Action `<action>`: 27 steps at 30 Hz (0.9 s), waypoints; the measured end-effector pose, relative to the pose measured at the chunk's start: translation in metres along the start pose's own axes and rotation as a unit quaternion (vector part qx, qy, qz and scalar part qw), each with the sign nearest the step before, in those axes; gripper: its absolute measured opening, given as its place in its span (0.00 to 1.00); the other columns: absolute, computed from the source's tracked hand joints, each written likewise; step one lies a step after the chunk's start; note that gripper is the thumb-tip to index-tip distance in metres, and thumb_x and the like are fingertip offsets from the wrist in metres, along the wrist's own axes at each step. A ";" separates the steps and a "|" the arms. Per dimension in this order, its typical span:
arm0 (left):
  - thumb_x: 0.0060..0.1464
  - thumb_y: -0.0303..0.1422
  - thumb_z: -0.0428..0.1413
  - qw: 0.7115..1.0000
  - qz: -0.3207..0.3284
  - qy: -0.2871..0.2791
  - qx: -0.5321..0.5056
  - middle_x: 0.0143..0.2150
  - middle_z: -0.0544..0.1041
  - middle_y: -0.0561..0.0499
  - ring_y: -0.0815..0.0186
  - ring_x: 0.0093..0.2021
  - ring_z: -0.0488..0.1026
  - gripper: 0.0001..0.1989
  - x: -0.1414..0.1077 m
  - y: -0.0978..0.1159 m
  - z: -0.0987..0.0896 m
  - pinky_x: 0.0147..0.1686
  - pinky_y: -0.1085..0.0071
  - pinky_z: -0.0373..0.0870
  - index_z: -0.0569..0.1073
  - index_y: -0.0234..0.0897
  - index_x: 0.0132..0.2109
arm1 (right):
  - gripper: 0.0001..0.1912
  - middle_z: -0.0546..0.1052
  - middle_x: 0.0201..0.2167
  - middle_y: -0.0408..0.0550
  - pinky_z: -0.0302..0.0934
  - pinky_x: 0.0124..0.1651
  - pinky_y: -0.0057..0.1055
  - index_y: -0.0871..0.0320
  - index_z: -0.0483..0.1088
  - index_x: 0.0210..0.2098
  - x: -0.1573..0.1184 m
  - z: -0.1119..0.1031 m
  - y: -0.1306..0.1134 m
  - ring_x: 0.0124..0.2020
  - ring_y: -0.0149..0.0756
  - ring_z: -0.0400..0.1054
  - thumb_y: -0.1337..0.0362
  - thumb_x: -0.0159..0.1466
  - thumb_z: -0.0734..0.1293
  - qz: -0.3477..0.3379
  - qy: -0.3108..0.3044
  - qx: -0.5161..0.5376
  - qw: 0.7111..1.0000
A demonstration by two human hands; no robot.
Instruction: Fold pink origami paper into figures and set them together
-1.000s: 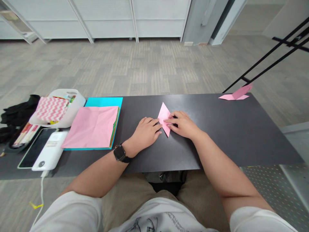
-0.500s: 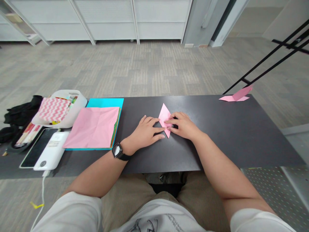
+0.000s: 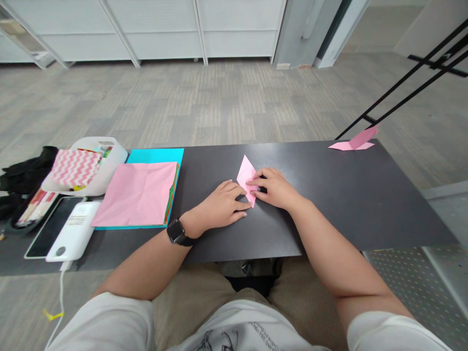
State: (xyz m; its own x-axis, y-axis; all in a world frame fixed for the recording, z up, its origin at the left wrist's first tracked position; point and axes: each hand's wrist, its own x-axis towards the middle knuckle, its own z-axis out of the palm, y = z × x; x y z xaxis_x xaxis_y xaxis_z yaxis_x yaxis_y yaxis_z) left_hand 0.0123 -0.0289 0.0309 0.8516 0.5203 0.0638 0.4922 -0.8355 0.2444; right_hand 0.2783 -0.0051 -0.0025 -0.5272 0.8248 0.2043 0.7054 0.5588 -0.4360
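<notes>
Evenly press the pink paper (image 3: 245,169) at seven o'clock, left hand (image 3: 224,204) spread. Your right hand (image 3: 275,188) curls at three, pinch unclear.

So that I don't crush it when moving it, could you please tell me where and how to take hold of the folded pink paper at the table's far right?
I'd probably pinch the raised flap of the folded pink paper lightly, coming from above with the right hand: the flap slants up, while the rest lies low on the table.
</notes>
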 end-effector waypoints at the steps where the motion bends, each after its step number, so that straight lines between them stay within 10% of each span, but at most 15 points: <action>1: 0.70 0.40 0.60 1.000 -0.001 -0.004 -0.002 0.62 0.77 0.45 0.52 0.65 0.70 0.15 0.000 0.000 0.000 0.75 0.43 0.57 0.83 0.53 0.60 | 0.15 0.78 0.53 0.51 0.61 0.61 0.50 0.44 0.84 0.55 0.000 0.000 0.000 0.55 0.49 0.70 0.61 0.70 0.73 0.000 0.000 0.000 1.000; 27: 0.70 0.33 0.55 0.970 -0.207 0.121 0.030 0.62 0.80 0.45 0.51 0.62 0.74 0.16 0.002 -0.027 0.015 0.73 0.36 0.58 0.82 0.46 0.60 | 0.16 0.77 0.53 0.52 0.61 0.63 0.52 0.41 0.83 0.57 0.001 0.003 0.004 0.56 0.50 0.70 0.59 0.70 0.73 -0.013 -0.003 -0.006 1.000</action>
State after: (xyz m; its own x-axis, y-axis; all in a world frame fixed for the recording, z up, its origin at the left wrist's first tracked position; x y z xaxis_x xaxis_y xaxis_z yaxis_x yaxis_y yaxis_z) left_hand 0.0033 -0.0076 0.0094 0.5143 0.8343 0.1986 0.7993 -0.5502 0.2414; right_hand 0.2796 -0.0025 -0.0064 -0.5475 0.8099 0.2106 0.6972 0.5806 -0.4205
